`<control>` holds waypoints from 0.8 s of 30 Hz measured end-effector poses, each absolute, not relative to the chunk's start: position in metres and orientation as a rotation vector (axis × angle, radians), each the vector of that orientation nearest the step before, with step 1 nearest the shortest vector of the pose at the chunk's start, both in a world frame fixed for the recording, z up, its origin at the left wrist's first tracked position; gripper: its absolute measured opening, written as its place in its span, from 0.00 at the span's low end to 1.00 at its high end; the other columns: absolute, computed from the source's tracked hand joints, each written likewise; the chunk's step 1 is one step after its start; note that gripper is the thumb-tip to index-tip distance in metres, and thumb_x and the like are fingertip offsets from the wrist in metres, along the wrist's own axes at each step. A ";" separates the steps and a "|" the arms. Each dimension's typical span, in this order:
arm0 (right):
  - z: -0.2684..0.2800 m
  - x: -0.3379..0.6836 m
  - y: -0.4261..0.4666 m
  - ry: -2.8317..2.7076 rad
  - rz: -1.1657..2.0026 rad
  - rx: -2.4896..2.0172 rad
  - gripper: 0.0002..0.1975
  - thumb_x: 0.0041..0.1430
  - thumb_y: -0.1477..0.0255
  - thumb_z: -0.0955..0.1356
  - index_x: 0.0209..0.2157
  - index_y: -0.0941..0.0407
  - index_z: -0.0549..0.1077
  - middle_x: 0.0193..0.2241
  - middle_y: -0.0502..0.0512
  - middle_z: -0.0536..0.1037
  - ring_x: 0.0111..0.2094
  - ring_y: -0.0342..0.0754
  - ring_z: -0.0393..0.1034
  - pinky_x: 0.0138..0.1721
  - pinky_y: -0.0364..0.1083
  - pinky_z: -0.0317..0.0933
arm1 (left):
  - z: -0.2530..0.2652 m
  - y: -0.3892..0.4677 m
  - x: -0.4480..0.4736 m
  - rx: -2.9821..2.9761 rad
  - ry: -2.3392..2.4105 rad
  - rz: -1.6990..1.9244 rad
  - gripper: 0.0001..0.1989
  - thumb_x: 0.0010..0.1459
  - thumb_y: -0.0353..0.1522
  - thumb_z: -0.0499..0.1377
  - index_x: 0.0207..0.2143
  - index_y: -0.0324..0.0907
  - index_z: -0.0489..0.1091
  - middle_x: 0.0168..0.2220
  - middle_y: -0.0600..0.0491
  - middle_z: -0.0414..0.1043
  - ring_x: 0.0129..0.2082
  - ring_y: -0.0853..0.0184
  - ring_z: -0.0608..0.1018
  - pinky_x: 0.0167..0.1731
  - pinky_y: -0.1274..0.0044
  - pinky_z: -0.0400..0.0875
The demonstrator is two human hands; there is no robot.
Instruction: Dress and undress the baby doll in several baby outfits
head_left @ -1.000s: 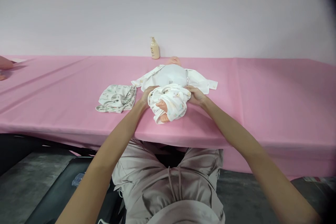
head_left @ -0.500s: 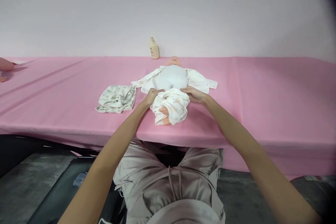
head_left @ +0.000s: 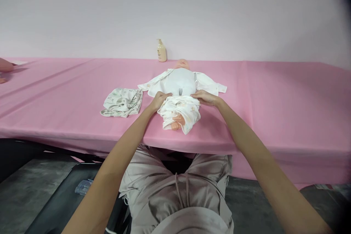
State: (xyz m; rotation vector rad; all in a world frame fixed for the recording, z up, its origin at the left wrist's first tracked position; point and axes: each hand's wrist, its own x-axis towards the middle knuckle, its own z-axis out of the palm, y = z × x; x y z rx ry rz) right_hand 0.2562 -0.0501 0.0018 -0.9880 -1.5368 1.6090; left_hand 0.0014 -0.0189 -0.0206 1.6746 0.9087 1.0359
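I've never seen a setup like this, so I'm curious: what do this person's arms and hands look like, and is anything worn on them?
Both the left hand and right hand are ungloved. The forearms are bare, with no sleeve, watch, bracelet or cable showing. Any ring would be too small to make out.

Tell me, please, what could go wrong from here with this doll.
The doll has its feet poking from the bunched cloth, so toes might snag if the left hand or right hand tugs. They lie near the front edge of the table, so a pull could slide the doll closer. The pump bottle stands near its head and might tip if bumped.
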 end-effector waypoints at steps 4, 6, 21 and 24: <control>0.003 0.257 -0.051 -1.757 1.354 -1.129 0.21 0.47 0.57 0.73 0.16 0.58 0.67 0.16 0.47 0.65 0.22 0.41 0.56 0.27 0.44 0.52 | -0.020 -0.019 0.001 1.727 0.917 1.025 0.30 0.48 0.47 0.63 0.09 0.40 0.51 0.11 0.59 0.44 0.15 0.77 0.50 0.15 0.79 0.40; 0.004 0.258 -0.051 -1.847 1.254 -1.168 0.23 0.48 0.54 0.71 0.16 0.58 0.66 0.16 0.47 0.64 0.21 0.40 0.55 0.27 0.44 0.51 | -0.021 -0.019 0.001 1.735 0.917 1.024 0.29 0.49 0.46 0.62 0.10 0.40 0.51 0.12 0.59 0.44 0.15 0.78 0.50 0.15 0.79 0.41; 0.011 0.268 -0.052 -2.073 1.046 -1.232 0.26 0.51 0.49 0.67 0.18 0.57 0.64 0.20 0.47 0.62 0.25 0.42 0.53 0.29 0.44 0.48 | -0.013 -0.023 0.003 1.607 0.963 1.057 0.25 0.44 0.43 0.62 0.10 0.40 0.53 0.12 0.59 0.47 0.16 0.76 0.52 0.17 0.79 0.44; 0.007 0.273 -0.047 -1.999 1.055 -1.197 0.25 0.50 0.50 0.68 0.18 0.57 0.65 0.20 0.48 0.64 0.25 0.42 0.54 0.29 0.44 0.49 | -0.011 -0.017 -0.001 1.579 0.908 1.117 0.20 0.44 0.39 0.61 0.12 0.40 0.55 0.14 0.59 0.50 0.17 0.76 0.53 0.19 0.78 0.47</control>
